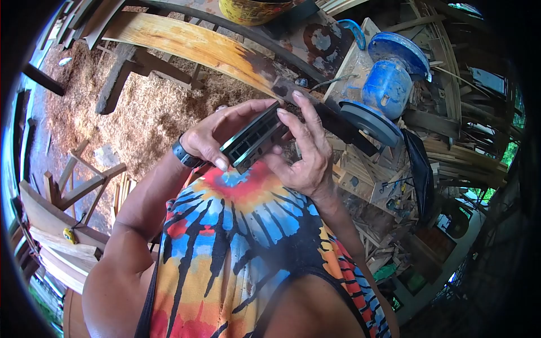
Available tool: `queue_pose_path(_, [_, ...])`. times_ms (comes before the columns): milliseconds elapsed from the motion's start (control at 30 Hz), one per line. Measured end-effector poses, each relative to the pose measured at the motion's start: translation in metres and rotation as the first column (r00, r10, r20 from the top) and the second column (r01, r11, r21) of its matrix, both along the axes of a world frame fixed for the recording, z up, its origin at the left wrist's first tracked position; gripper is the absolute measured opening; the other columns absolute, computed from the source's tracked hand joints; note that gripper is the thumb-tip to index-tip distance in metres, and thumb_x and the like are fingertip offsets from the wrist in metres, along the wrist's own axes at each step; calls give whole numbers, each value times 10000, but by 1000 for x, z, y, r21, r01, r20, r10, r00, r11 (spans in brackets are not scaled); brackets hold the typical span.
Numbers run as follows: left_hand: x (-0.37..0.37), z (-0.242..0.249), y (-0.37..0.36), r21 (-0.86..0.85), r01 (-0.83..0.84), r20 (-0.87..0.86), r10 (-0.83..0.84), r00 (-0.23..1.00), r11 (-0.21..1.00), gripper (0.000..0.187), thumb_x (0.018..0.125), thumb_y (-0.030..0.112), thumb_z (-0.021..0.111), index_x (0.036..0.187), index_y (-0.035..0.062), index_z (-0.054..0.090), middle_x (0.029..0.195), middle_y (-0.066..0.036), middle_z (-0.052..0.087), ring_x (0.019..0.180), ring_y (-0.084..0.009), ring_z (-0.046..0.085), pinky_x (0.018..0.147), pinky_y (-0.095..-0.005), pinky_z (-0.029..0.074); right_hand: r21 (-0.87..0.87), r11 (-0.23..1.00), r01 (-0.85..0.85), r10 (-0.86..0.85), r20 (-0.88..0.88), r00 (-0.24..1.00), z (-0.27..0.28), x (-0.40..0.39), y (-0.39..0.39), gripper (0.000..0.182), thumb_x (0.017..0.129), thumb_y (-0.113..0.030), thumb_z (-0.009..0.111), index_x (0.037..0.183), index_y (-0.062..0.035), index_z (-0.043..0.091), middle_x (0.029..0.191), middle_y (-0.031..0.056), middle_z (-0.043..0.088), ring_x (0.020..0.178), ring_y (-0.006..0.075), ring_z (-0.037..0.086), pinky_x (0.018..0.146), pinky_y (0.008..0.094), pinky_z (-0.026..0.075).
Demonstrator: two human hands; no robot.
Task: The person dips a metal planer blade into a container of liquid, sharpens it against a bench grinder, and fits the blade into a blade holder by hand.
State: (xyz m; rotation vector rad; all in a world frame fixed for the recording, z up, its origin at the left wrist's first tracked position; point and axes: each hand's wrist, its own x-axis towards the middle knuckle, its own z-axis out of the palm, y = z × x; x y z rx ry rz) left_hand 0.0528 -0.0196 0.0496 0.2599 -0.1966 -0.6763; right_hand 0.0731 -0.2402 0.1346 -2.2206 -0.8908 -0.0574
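Hands (309, 152) half-closed, both holding a dark slotted block (255, 138), fingers curled

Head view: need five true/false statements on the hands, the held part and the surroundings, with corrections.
1. The left hand and right hand both touch the dark slotted object. True.
2. The wristwatch is on the right wrist. False: the wristwatch is on the left wrist.
3. The two-disc machine is red. False: the two-disc machine is mostly blue.
4. Wood shavings lie on the ground beyond the left hand. True.
5. The right hand grips the yellow tape measure. False: the yellow tape measure is off to the left, by some boards.
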Motion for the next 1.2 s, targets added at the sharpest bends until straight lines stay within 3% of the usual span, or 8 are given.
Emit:
queue_pose_path(333, [-1,2,1,-9,-14,-45,13,999,1000,1380,523,106,965,1640,-3,162,1530,-224,456,1288,-429,609,1149,-506,466,9,1000,4,-4,-5,1000,1,2,1,770,704,-219,915,1377,-32,590,1507,319,484,1291,487,603,994,479,576])
queue_pose_path(467, [1,1,1,18,-8,-43,9,999,1000,1367,529,114,958,1640,-11,171,1517,-225,477,1280,-413,615,1144,-487,467,91,995,33,-23,-117,993,-4,-3,-1,808,696,-224,918,1405,-43,575,1520,295,484,1339,460,569,1005,478,561])
queue_pose_path(567, [3,2,3,108,11,-27,-8,1000,994,1365,517,143,961,1634,-21,193,1503,-214,494,1272,-374,620,1128,-455,475,-104,995,-5,6,6,1000,9,-1,-2,862,675,-219,900,1450,-60,556,1544,237,486,1398,422,513,1077,499,484])
queue_pose_path(667, [2,0,-1,173,21,-3,-21,1000,985,1352,505,173,965,1621,-31,230,1485,-195,509,1274,-321,612,1121,-419,470,-158,985,-66,70,18,997,13,3,3,858,684,-190,846,1479,-70,547,1537,174,521,1424,389,478,1142,524,384])
queue_pose_path(833, [-3,1,-5,229,-5,9,3,1000,973,1261,505,198,975,1559,-47,328,1466,-160,521,1343,-253,543,1168,-382,397,-180,977,-112,124,52,991,8,4,6,736,727,-100,738,1448,-85,589,1459,148,602,1381,386,525,1165,559,348])
queue_pose_path(867, [-2,2,-5,174,4,2,-4,1000,985,1203,513,119,958,1556,-26,376,1515,-123,497,1423,-236,462,1221,-365,296,-188,976,-114,126,55,990,7,3,5,731,726,-95,735,1443,-89,593,1456,148,603,1375,385,532,1165,563,347])
queue_pose_path(1200, [-6,-10,-14,35,-8,-84,11,996,999,1206,530,78,920,1580,-30,337,1533,-146,495,1414,-260,498,1230,-392,326,-183,978,-105,110,19,994,7,2,5,719,717,-91,737,1420,-87,588,1435,146,599,1356,391,542,1167,591,333])
